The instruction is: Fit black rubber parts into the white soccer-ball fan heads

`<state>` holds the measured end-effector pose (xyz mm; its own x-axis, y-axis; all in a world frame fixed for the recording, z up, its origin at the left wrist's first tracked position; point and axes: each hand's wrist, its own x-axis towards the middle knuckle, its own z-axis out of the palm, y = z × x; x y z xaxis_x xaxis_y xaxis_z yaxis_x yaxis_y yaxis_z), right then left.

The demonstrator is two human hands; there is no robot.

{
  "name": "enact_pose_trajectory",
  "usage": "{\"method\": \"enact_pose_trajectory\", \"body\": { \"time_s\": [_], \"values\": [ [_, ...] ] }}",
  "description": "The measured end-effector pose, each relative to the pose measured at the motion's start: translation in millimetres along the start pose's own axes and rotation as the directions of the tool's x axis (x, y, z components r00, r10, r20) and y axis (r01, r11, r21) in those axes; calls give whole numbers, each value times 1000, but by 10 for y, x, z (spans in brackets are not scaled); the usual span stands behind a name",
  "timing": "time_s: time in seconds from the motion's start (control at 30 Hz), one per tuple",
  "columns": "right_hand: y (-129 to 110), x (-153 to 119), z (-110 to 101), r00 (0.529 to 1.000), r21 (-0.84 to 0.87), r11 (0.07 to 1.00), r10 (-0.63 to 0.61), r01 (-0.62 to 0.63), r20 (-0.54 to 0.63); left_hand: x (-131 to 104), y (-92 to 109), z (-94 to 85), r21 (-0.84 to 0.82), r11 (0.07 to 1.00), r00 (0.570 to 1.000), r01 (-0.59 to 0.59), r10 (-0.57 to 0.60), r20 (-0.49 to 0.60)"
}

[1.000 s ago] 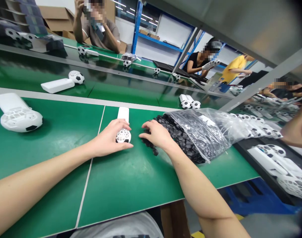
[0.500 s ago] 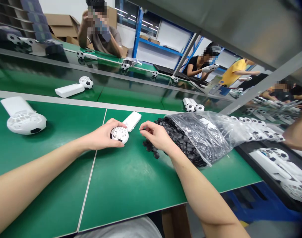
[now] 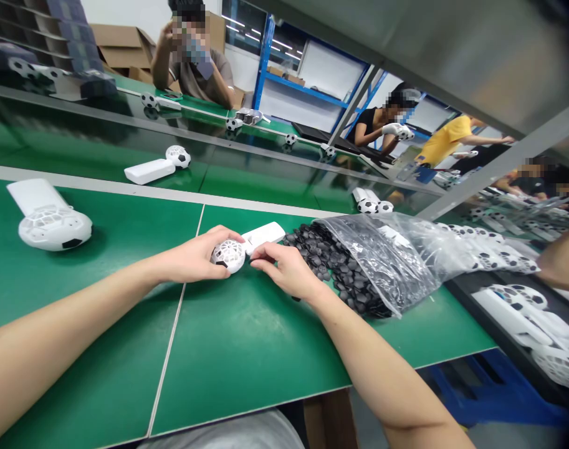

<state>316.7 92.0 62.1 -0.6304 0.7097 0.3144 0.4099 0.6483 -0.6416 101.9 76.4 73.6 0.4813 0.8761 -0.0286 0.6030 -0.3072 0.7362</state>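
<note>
My left hand (image 3: 197, 254) is wrapped round the football-patterned round head of a white handheld fan (image 3: 230, 254), which lies on the green table. The fan's handle points away to the right. Just right of the fan head, my right hand (image 3: 286, 267) pinches a small black piece (image 3: 253, 262) between thumb and forefinger; its exact shape is too small to make out. Behind that hand, many loose black pieces (image 3: 354, 284) spill from a clear plastic bag (image 3: 396, 259) onto the table.
Another white fan (image 3: 55, 227) lies at the left. One more fan (image 3: 151, 170) sits on the conveyor (image 3: 265, 184) beyond the table's pale edge. At the right, a black tray (image 3: 471, 293) carries several fans. Co-workers (image 3: 200, 81) sit across the line under an overhead shelf.
My right hand has moved left from the black pieces to beside the fan head. The fan's handle has swung round to the right in my left hand. The conveyor fan has shifted rightward.
</note>
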Motion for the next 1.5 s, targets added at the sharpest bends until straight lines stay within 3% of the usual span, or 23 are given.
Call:
{"method": "enact_pose_trajectory", "body": {
  "time_s": [0.23,0.33,0.47,0.67,0.93,1.2,1.33,1.5],
  "values": [
    [-22,4,1,998,57,998,27,-30,53,-11,15,45,42,999,999,-19,20,-41],
    [-26,8,-2,998,92,994,57,-57,7,-11,14,67,45,999,998,-20,22,-56],
    [-8,14,14,997,53,999,-6,10,-76,-9,49,112,49,999,996,20,-15,-82],
    [30,23,79,997,233,970,76,-75,6,-6,105,190,57,996,987,74,-65,-148],
    [110,61,164,978,302,937,200,-175,-52,41,60,325,40,996,950,74,-59,-306],
    [81,92,192,971,440,871,240,-219,8,31,83,297,5,999,960,54,-50,-277],
    [34,100,178,951,432,854,308,-291,32,32,99,285,12,999,965,50,-45,-260],
    [109,140,230,930,360,871,366,-334,-22,3,94,298,62,998,955,15,4,-296]
  ]
}}
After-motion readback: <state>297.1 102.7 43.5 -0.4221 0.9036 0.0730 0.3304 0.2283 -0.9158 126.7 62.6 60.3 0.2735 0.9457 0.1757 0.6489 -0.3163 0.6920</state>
